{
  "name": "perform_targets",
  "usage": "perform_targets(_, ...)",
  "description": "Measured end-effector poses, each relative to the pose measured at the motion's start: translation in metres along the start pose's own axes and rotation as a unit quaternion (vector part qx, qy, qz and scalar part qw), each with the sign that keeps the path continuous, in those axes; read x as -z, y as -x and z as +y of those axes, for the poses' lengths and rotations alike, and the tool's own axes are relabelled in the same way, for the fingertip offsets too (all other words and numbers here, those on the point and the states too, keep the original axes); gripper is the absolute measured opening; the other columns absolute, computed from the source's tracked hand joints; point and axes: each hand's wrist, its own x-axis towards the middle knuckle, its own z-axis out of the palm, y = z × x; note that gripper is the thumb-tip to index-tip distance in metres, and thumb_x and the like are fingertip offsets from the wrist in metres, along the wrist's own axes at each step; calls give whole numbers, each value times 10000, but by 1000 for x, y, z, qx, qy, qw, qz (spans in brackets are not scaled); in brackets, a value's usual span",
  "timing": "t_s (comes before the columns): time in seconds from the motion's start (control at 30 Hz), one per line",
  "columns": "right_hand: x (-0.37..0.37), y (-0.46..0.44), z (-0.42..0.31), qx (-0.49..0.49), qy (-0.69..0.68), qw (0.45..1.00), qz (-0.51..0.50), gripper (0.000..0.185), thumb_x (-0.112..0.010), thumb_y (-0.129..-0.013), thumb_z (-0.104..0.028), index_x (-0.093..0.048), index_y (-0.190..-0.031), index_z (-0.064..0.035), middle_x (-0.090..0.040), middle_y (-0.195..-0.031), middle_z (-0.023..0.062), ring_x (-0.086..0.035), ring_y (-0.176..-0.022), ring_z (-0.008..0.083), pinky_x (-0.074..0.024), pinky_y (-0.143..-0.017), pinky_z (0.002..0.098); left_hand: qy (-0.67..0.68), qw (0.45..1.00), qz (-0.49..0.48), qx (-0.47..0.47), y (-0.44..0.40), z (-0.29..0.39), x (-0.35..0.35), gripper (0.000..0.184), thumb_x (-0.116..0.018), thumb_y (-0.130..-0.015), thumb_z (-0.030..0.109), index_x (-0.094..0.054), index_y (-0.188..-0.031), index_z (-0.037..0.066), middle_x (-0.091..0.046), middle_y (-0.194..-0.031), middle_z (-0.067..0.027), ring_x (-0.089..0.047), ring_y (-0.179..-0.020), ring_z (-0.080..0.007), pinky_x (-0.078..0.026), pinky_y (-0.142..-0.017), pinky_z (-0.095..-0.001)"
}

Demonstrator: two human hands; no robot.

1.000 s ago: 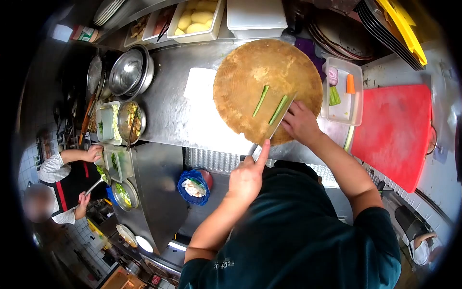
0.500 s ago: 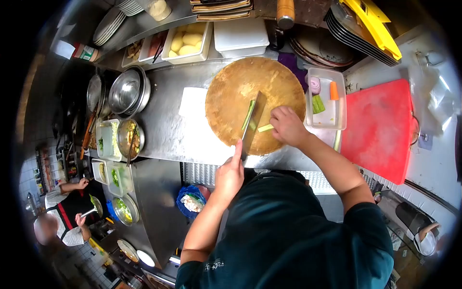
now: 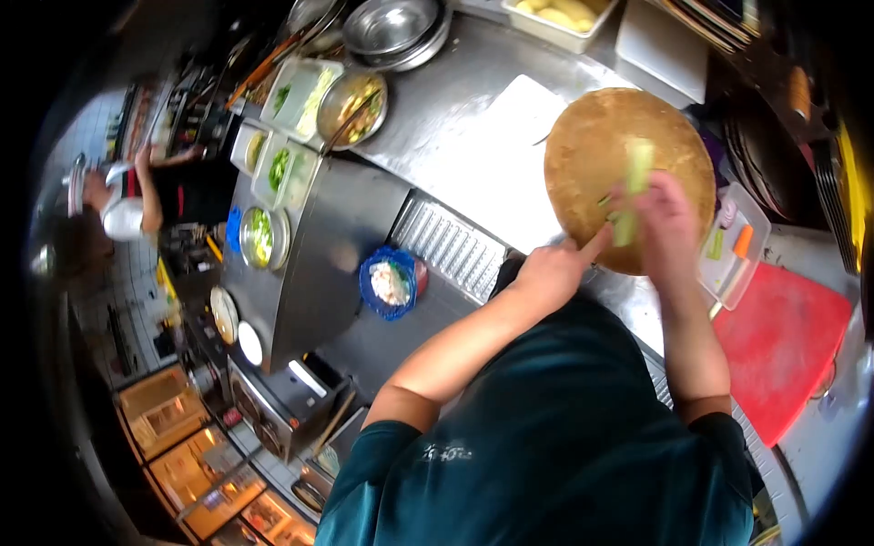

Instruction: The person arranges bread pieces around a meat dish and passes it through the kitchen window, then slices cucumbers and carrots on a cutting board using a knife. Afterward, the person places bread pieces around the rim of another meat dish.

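Over the round wooden chopping board (image 3: pixel 592 127), my right hand (image 3: pixel 669 214) is smeared by motion. Its fingers close around a pale green vegetable stick (image 3: pixel 640 159), which stands roughly upright in view. At the board's near edge, my left hand (image 3: pixel 553 275) is closed with the index finger stretched along the knife it grips; the blade cannot be made out clearly now. Small green bits lie near that fingertip. A clear plastic container (image 3: pixel 739 273) right of the board holds a carrot piece (image 3: pixel 743 240), a purple onion piece (image 3: pixel 727 214) and a green piece (image 3: pixel 716 244).
A red cutting board (image 3: pixel 787 346) lies at the right. White paper (image 3: pixel 523 114) is left of the wooden board. Metal bowls (image 3: pixel 391 27) and vegetable tubs (image 3: pixel 282 177) stand at the left. A blue-lined bin (image 3: pixel 391 282) sits below. A co-worker (image 3: pixel 137 196) stands far left.
The view has swung left, so the board appears further right. My right hand has lifted a green stick that blurs in motion. The knife blade, plain before, is now indistinct.
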Motion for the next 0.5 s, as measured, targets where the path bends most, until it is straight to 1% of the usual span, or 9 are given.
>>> perform_targets(0.07,-81,3,12,31,211,957,-198,347,-769,-948,-124,-640,-1257,-35,-726,-1134,115,-695,-1057,165,-566,-888,286,-16,1000,-7,8,0,-3,-17,749,-579,-951,122,-326,-1653,196,-674,-985,-196,-719,-862,-351,-587,-798,-469)
perform_targets(0.1,-119,2,15,-24,170,925,-340,576,-831,-905,-236,-595,-1372,5,-699,-1219,194,-694,-1124,262,-561,-967,359,-34,998,-37,28,-4,4,-17,703,-567,-995,176,-319,-1653,190,-661,-993,-186,-713,-862,-322,-578,-791,-436)
perform_targets(0.13,-147,12,26,50,324,867,-376,750,-843,-887,-330,-532,-1463,36,-642,-1342,260,-647,-1237,378,-516,-1064,448,-52,995,-67,47,-7,9,-8,662,-555,-1039,230,-313,-1654,184,-649,-1001,-175,-707,-863,-293,-570,-784,-404)
perform_targets(0.17,-152,17,41,93,387,843,-362,803,-848,-871,-363,-515,-1477,45,-610,-1389,279,-615,-1279,409,-491,-1095,470,-23,987,-139,72,-12,18,20,629,-475,-1093,273,-258,-1672,163,-616,-990,-164,-699,-875,-304,-555,-795,-429)
perform_targets(0.3,-114,4,44,189,423,848,-258,767,-839,-867,-346,-537,-1463,32,-572,-1466,269,-593,-1313,435,-478,-1116,483,-86,995,32,34,11,-10,-22,513,-499,-1048,221,-434,-1548,124,-616,-905,-156,-704,-877,-331,-569,-818,-458)
perform_targets(0.4,-27,4,23,209,447,864,-102,589,-812,-894,-225,-604,-1391,12,-612,-1423,223,-635,-1248,398,-545,-1019,443,52,988,-113,95,-6,4,10,398,-513,-970,81,-597,-1359,78,-725,-1013,-213,-724,-955,-403,-585,-875,-476)
perform_targets(0.43,1,10,20,197,424,884,-19,511,-803,-895,-165,-636,-1351,-3,-651,-1347,211,-664,-1169,364,-583,-901,393,88,993,-39,71,0,17,33,519,-554,-893,14,-587,-1405,90,-720,-1179,-256,-710,-1038,-439,-574,-893,-517)
perform_targets(0.47,33,14,13,197,449,871,42,468,-797,-897,-133,-651,-1325,-17,-661,-1310,202,-680,-1104,322,-585,-811,356,46,999,23,14,1,9,14,799,-622,-836,19,-428,-1596,167,-735,-1043,-248,-740,-850,-427,-600,-759,-526)
perform_targets(0.5,59,20,6,166,466,862,113,449,-793,-893,-114,-654,-1308,-14,-673,-1272,199,-691,-1067,315,-585,-813,364,42,997,50,-31,-2,4,13,847,-643,-785,-11,-437,-1591,148,-733,-1019,-252,-736,-830,-418,-595,-738,-517)
